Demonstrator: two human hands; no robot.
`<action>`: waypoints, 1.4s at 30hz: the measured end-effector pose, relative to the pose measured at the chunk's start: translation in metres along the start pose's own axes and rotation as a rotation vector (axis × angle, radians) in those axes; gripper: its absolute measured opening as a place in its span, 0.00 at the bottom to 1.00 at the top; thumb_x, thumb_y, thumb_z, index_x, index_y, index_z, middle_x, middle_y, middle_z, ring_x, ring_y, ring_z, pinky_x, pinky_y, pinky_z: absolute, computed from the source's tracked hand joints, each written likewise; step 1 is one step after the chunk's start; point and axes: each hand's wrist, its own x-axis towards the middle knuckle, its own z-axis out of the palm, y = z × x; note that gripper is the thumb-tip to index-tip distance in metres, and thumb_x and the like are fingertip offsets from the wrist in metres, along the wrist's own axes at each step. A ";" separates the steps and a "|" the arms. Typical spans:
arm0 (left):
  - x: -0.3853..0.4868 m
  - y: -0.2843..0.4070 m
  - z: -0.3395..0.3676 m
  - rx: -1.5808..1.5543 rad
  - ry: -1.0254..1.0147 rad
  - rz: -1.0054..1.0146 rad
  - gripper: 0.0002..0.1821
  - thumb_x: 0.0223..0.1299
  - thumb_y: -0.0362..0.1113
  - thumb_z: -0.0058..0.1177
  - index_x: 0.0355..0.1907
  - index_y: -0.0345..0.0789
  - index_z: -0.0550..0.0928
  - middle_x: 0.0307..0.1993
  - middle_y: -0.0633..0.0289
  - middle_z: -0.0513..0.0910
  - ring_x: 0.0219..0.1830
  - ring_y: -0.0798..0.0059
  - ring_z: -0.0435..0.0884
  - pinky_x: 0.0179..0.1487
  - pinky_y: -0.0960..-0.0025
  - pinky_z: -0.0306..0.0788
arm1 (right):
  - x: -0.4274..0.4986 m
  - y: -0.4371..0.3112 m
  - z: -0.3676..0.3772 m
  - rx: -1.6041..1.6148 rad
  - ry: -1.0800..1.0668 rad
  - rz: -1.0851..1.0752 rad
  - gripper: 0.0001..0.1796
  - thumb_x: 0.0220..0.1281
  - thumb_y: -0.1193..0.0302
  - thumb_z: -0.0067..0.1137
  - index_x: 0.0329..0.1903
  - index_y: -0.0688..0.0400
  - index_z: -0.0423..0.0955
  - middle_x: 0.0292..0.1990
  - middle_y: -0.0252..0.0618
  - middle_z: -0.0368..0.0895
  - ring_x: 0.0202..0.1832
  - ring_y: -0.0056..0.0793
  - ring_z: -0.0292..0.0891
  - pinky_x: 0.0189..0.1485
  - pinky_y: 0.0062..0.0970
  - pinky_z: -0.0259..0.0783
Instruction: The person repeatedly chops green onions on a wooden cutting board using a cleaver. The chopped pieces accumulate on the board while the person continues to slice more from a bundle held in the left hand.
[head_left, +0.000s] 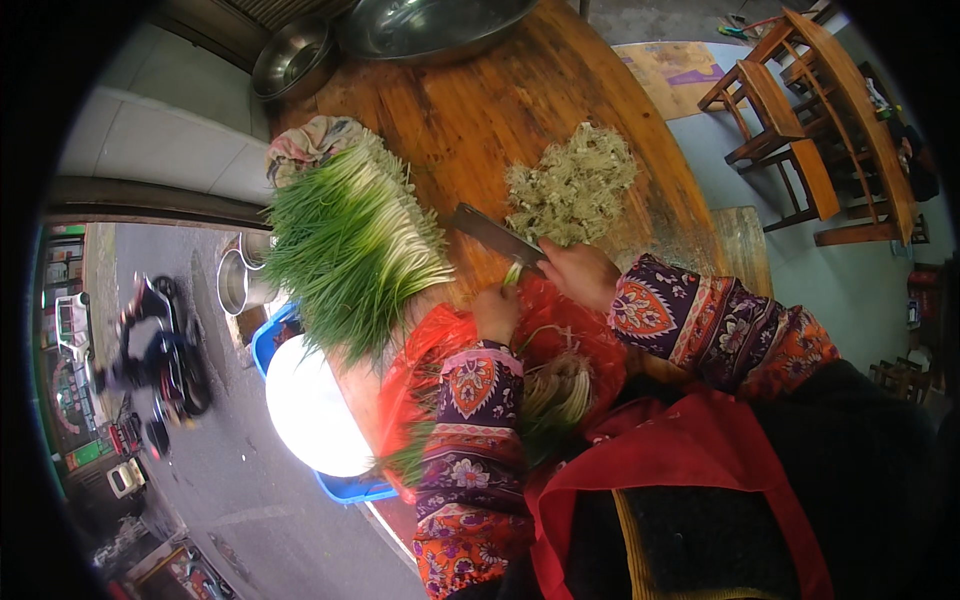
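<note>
My right hand (581, 274) grips a cleaver (495, 236), its blade lying across the wooden table (465, 127). Just left of it, my left hand (496, 311) is closed around a small bunch of thin spring onions (514, 273), whose pale ends poke out beside the blade. Under my hands and left forearm spreads a red plastic bag (450, 337) with more rooted spring onions (562, 390) in it. A thick row of green spring onions (352, 240) lies to the left, white ends facing right. Beyond the cleaver sits a heap of cut-off roots (574, 184).
A crumpled cloth (311, 146) touches the row's far end. Metal bowls (292, 60) and a wide metal basin (435, 30) stand at the far edge. Left of the table are a white round object (315, 409) and a blue basket (352, 487). A motorcycle rider (157, 345) is on the street.
</note>
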 end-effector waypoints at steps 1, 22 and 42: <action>-0.002 0.004 -0.003 -0.033 -0.027 -0.037 0.15 0.58 0.42 0.48 0.29 0.32 0.83 0.21 0.48 0.80 0.29 0.53 0.81 0.35 0.57 0.72 | 0.001 0.000 0.001 -0.009 -0.021 0.012 0.17 0.63 0.64 0.49 0.51 0.61 0.66 0.17 0.51 0.73 0.22 0.52 0.72 0.24 0.45 0.67; 0.005 -0.020 0.012 -0.086 -0.020 0.071 0.12 0.63 0.39 0.49 0.29 0.32 0.80 0.15 0.63 0.76 0.16 0.76 0.73 0.20 0.70 0.65 | 0.027 -0.010 0.026 -0.059 -0.050 0.115 0.14 0.61 0.66 0.49 0.44 0.64 0.68 0.20 0.50 0.76 0.24 0.51 0.75 0.26 0.45 0.70; -0.060 0.038 -0.044 0.060 0.076 0.181 0.18 0.51 0.43 0.59 0.43 0.37 0.79 0.29 0.51 0.82 0.34 0.52 0.81 0.36 0.57 0.72 | 0.019 0.017 0.007 0.148 0.016 0.086 0.16 0.62 0.66 0.49 0.47 0.64 0.67 0.24 0.55 0.76 0.28 0.54 0.75 0.29 0.46 0.70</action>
